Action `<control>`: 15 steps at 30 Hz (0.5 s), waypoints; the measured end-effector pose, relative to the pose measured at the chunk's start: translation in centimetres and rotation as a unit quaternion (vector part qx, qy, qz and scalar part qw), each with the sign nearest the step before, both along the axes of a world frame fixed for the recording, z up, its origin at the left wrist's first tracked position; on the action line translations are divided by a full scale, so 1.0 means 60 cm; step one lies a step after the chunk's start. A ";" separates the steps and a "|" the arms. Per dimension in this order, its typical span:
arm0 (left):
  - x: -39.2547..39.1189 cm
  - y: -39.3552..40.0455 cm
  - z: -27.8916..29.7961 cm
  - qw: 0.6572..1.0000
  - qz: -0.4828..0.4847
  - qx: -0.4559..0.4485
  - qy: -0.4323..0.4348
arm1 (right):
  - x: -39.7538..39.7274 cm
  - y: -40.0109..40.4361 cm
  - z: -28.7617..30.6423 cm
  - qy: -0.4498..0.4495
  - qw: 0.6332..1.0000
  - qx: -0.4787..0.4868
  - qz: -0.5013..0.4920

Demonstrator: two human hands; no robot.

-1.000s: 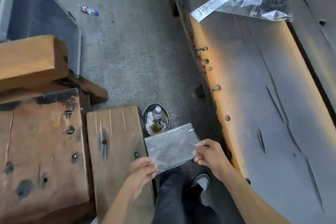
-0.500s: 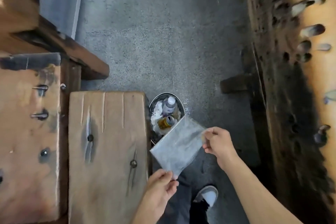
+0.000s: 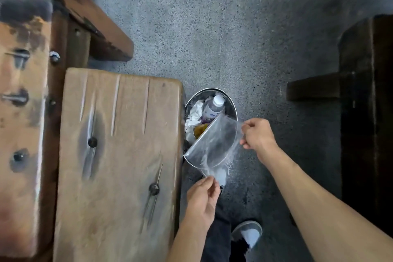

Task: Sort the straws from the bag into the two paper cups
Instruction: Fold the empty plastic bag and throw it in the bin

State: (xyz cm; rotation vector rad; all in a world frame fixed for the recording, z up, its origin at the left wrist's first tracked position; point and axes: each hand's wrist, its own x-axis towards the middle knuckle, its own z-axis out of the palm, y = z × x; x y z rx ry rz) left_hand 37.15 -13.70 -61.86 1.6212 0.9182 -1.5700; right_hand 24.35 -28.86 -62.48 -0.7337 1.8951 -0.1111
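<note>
Over a bin, clear, empty-looking bag.

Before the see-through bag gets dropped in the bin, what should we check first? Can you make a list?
1. Both hands hold the clear plastic bag: ok. The left hand pinches its bottom corner and the right hand its far edge.
2. Bag is over the round metal trash bin: ok, it covers the bin's near half.
3. Bag is empty: ok, no straws show through it.
4. Bin has room: cannot tell. A clear plastic bottle and crumpled white paper lie near the top.
5. Grey shoe is clear of the bin: ok.
</note>
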 end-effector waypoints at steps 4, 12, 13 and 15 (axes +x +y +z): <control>0.005 -0.005 0.004 1.000 -0.007 0.001 -0.013 | -0.001 -0.001 0.018 -0.016 1.000 0.003 -0.013; -0.004 -0.032 0.104 0.982 -0.150 -0.062 -0.097 | -0.025 0.019 0.137 -0.038 0.996 -0.017 -0.076; -0.007 -0.038 0.125 0.977 -0.167 -0.075 -0.105 | -0.030 0.023 0.161 -0.042 0.995 -0.024 -0.083; -0.014 -0.052 0.174 0.961 -0.214 -0.116 -0.130 | -0.038 0.032 0.211 -0.051 0.993 -0.044 -0.098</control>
